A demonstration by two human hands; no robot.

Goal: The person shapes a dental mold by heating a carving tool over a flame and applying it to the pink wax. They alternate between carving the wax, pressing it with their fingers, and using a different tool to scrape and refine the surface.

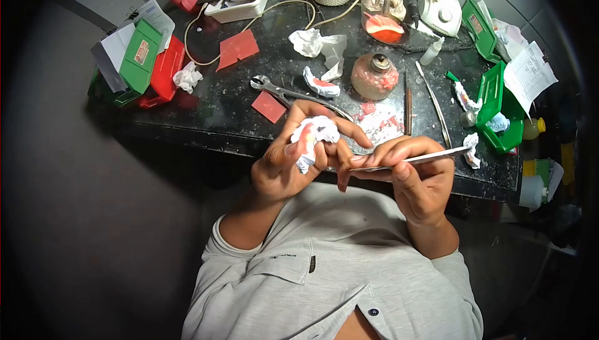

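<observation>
My left hand (277, 164) is closed around a white plaster dental cast (315, 133) that carries a patch of pink wax. Between the fingers and thumb of my right hand (419, 181) lies a slim metal wax spatula (433, 156), nearly level, its left end close to the fingers of my left hand. Both hands are above the bench's front edge, in front of my body. Just beyond them, pink and white shavings (382, 124) are scattered. Another plaster cast with pink wax (321, 84) rests farther back on the bench.
On the dark bench (212, 124) are pliers (274, 89), pink wax sheets (238, 49), a round spirit burner (374, 79), a long metal tool (433, 103) and crumpled paper (307, 43). Green boxes (493, 99) stand right; a red box (163, 71) stands left.
</observation>
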